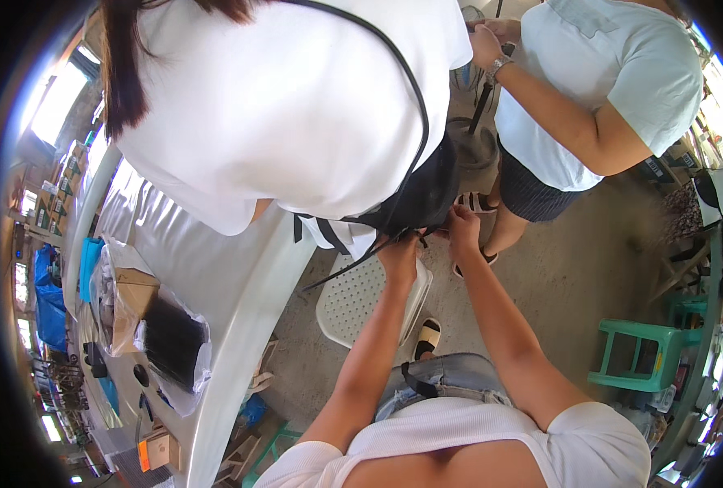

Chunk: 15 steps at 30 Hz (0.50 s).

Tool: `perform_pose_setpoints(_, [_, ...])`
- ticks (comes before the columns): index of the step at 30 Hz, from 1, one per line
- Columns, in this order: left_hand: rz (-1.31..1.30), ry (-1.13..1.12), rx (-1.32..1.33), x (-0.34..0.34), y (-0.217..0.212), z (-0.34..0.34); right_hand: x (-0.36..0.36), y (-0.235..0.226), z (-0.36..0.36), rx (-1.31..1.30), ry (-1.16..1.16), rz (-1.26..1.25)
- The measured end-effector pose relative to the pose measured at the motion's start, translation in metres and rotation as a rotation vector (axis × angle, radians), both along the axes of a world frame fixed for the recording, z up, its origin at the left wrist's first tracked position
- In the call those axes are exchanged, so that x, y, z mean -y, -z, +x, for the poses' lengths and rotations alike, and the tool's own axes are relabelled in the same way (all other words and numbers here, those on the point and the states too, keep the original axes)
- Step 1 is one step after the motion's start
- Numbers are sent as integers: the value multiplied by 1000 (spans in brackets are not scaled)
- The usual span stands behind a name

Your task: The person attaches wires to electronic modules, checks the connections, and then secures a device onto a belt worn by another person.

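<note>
Hands at twelve o'clock: your left hand (399, 254) and right hand (462, 225) both pinch the thin black fabric apron strings (394, 237) behind the white-shirted person (296, 106), ends loose, knot apparently unfinished.

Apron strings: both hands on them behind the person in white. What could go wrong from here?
1. Left hand and right hand pinch the apron strings at arm's length; a loose end hangs down, so the knot may slip.
2. The white chair stands between the two people, a likely trip point.
3. Another person works close behind, so a bump could happen.
</note>
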<state>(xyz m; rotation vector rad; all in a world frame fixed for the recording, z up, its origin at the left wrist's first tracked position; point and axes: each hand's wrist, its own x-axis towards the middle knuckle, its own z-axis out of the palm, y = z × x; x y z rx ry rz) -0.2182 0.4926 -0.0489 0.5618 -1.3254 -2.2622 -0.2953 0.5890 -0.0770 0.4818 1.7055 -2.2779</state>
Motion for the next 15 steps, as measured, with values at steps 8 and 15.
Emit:
perform_pose_setpoints(8, [-246, -271, -96, 1, 26, -12, 17, -36, 25, -24, -99, 59])
perform_pose_setpoints(15, [-13, -161, 99, -1, 18, 7, -16, -19, 9, -70, -176, 71])
